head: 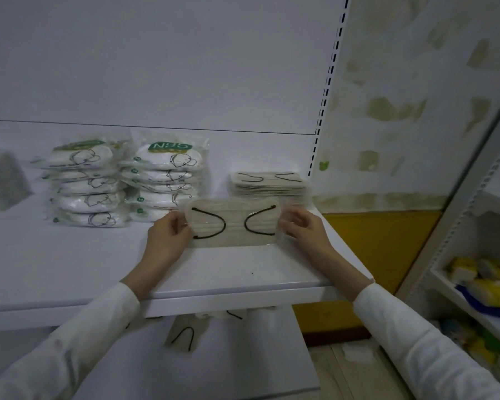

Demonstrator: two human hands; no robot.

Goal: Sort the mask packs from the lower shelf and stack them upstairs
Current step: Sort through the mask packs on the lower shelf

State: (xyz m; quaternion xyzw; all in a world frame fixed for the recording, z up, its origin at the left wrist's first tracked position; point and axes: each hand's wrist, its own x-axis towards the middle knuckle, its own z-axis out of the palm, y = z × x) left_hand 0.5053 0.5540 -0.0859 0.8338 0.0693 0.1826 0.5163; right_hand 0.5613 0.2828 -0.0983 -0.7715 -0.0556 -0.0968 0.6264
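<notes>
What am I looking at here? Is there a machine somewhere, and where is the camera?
There is no machine here. These are a person's two bare hands in white sleeves, filmed by a single wide-angle camera worn on the head, looking forward and down.

The left hand and the right hand each pinch one end of a flat beige mask pack with black ear loops in clear wrap, holding it over the white upper shelf.

Behind it on that shelf sits a stack of the same beige packs. To the left stand two stacks of white mask packs with green labels.

Below, another beige pack lies on the lower shelf.
</notes>
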